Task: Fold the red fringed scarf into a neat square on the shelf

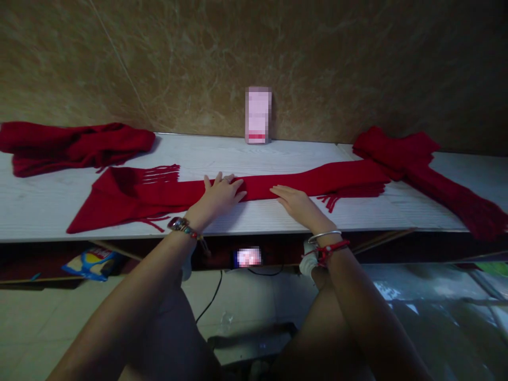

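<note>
A red fringed scarf point(257, 187) lies lengthwise across the white table point(214, 151), narrowed into a long strip in its middle. Its left end spreads wider, with a folded corner and tassels showing. My left hand point(220, 197) rests on the strip with fingers spread and flat. Palm down, my right hand point(296, 203) touches the strip a little further right, its fingers stretched out together. Neither hand grips the cloth. The scarf's right end meets another red cloth point(400, 151) bunched at the table's right; where one ends and the other begins I cannot tell.
A folded red cloth point(79, 145) lies at the back left. Against the marbled wall point(317, 69) leans a pink phone-like object point(258, 115), blurred. Below the table edge are a blue snack bag point(93, 263), a lit screen point(248, 257) and a black cable point(214, 297).
</note>
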The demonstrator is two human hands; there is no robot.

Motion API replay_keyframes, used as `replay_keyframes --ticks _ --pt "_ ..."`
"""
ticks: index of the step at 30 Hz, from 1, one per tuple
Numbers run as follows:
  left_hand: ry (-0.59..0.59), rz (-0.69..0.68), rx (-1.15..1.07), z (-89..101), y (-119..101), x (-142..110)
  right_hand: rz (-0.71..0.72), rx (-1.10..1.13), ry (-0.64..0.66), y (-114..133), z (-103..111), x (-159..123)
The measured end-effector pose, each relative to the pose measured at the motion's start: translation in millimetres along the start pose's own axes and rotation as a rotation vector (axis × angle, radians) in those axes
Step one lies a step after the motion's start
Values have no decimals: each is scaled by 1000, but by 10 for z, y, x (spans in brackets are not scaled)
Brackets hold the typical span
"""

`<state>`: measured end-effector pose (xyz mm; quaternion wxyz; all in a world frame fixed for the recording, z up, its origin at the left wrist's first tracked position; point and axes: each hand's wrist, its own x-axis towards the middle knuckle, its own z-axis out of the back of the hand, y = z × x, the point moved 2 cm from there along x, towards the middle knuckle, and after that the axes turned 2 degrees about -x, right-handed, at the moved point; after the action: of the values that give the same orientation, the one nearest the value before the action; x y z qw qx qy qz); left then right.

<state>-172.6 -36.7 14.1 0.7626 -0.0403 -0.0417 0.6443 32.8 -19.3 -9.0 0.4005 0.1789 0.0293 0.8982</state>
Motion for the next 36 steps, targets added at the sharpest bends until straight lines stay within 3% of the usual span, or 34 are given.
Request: replay_keyframes --ticks 6,13,17,20,25,36 --pt "157 -218 34 112 -59 395 22 -86 20 2 21 76" --pt "180 -467 14 194 -121 798 96 -99 67 -32 80 70" --pt "205 -454 -3 185 -126 956 88 -108 50 -47 68 56" --pt "160 -445 -73 117 -108 995 57 -118 15 -32 53 60" --pt "68 -404 -151 0 -59 945 104 -168 -12 40 53 72" --pt "95 -364 -161 18 -106 882 102 -455 -72 162 113 83"
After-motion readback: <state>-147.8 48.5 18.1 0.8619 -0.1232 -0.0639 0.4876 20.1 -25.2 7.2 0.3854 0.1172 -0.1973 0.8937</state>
